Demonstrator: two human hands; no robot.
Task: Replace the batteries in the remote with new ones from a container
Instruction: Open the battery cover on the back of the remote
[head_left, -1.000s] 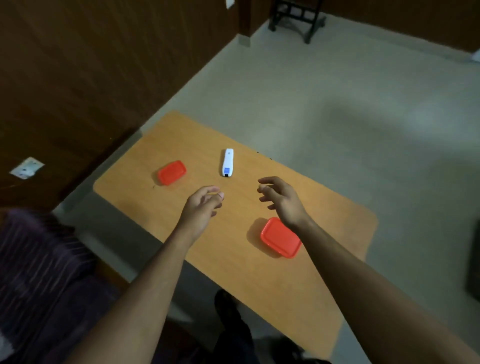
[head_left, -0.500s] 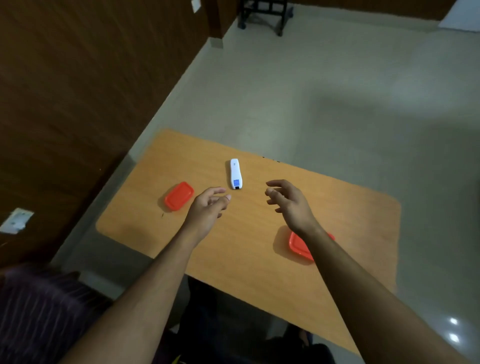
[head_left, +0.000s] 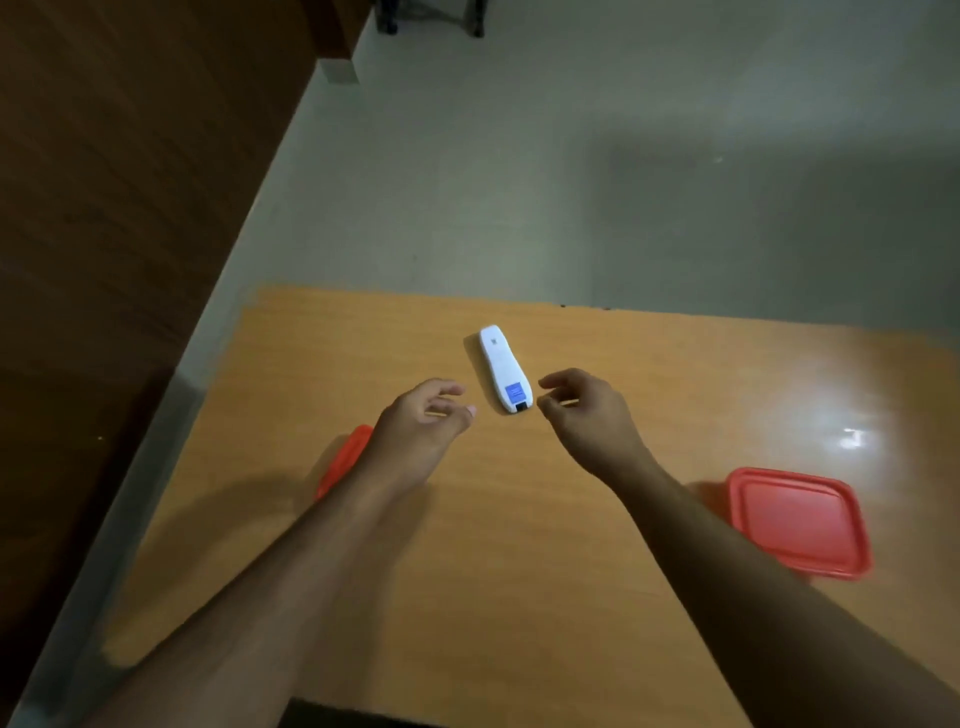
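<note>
I see the left hand (head_left: 423, 423) and right hand (head_left: 589, 415), fingers curled but empty, flanking the near end of the remote (head_left: 505, 368) on the table (head_left: 519, 571). Both have closed in since earlier.

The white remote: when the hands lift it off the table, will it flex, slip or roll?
The white remote looks like a rigid moulded shell, so it probably won't flex. It lies flat on the table, so rolling seems unlikely. Its smooth casing may be slightly slippery.
</note>
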